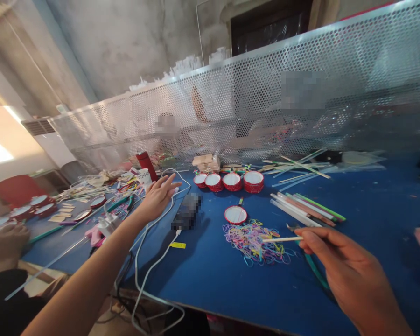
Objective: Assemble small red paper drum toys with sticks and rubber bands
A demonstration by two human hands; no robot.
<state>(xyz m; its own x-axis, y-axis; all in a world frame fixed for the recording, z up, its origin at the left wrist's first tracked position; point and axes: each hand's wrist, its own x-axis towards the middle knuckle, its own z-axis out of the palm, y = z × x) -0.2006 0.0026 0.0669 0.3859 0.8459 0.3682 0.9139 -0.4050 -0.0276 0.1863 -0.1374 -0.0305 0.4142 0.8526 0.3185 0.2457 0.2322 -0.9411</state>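
Note:
My right hand [350, 266] pinches a thin pale stick [283, 240] between thumb and fingers, its far end over a loose pile of coloured rubber bands [255, 242]. Behind that pile lies a small round piece [235, 215] with a white face and red rim. Under and beside my right hand is a tool with a teal handle [315, 270], partly hidden. My left hand [159, 196] reaches out with its fingers stretched, appearing empty. Close to it are a patterned white cup [144, 176], a white cable [185, 179] and a black device [187, 212].
Several stacks of red-rimmed round pieces [254, 182] stand at the back, before a perforated metal screen [259, 93]. Plastic tubes [301, 210] lie right of centre. A red bottle [147, 164] stands left. Another person's hand [9, 242] is at the far left.

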